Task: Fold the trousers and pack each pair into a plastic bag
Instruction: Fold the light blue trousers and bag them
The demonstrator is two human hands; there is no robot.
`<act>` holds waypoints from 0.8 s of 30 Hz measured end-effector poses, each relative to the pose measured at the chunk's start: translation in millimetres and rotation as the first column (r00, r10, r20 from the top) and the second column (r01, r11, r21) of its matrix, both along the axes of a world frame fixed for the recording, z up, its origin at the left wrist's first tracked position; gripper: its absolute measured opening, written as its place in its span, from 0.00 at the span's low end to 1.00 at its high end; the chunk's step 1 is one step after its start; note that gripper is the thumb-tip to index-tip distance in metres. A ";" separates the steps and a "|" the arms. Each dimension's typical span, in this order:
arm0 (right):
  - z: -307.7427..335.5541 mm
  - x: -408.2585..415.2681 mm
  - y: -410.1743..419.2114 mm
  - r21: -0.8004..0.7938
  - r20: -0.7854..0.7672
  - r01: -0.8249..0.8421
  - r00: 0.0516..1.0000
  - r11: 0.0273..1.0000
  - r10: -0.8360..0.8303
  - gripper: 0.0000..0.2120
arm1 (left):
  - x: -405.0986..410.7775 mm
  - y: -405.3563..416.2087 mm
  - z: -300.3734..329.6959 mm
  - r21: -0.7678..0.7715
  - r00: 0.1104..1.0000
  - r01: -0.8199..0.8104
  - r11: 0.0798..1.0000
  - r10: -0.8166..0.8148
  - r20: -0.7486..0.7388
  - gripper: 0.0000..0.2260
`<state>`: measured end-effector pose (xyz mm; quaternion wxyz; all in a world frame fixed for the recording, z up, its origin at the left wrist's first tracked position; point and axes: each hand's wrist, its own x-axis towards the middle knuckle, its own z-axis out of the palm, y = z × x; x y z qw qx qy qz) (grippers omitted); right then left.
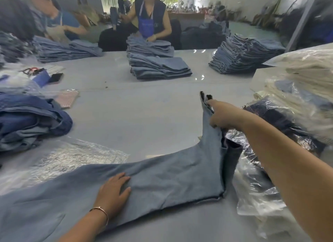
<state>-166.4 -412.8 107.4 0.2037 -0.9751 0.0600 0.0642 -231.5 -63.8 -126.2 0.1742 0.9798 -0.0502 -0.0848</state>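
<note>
Light blue denim trousers [162,178], spread flat across the lower half of the frame on the pale grey surface [135,115], the cloth faded and soft-looking, faintly creased. Hem end at lower right, its edge raw and slightly frayed, darker inside showing where the leg opens. One leg lifted off the surface at centre right, rising in a narrow strip to a dark tip above the fist. Right hand [221,115] at centre right, fingers curled round that raised leg, gripping it. Left hand [113,191] at lower centre, fingers straight and spread, pressing flat on the lying leg; thin bracelet [100,212] at its wrist.

Clear plastic bag [72,157] lying flat at left, just above the trousers, crinkled and shiny. More crumpled plastic bags [255,184] at lower right, beside the hem. Heap of packed bags [297,97] at the right edge, dark and pale cloth inside. Rumpled blue trousers [32,119] piled at left. Folded denim stacks [158,65] across the top of the frame, another stack [243,56] at upper right. Two seated people behind them, one in a blue apron [146,25], a hand resting on the middle stack.
</note>
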 end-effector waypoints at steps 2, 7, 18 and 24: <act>-7.5 -3.0 40.2 0.137 0.009 -0.065 0.998 0.988 0.064 0.29 | 7.3 -4.2 3.3 -0.117 1.000 0.010 0.993 -0.009 0.008 0.16; -68.3 -13.4 128.6 0.212 -0.019 -0.211 0.975 0.954 0.220 0.27 | 16.8 -25.6 30.2 -0.618 0.931 -0.358 0.700 0.221 -0.289 0.13; -175.3 -57.3 183.3 0.508 -0.120 -0.169 0.957 0.845 0.263 0.27 | 18.4 -34.2 44.9 -0.662 0.674 -0.684 0.308 -0.080 -0.734 0.15; -184.4 -47.5 136.4 0.523 0.047 -0.057 0.998 0.850 0.038 0.18 | 17.5 -33.6 32.5 -0.754 0.823 -0.569 0.329 0.228 -0.521 0.10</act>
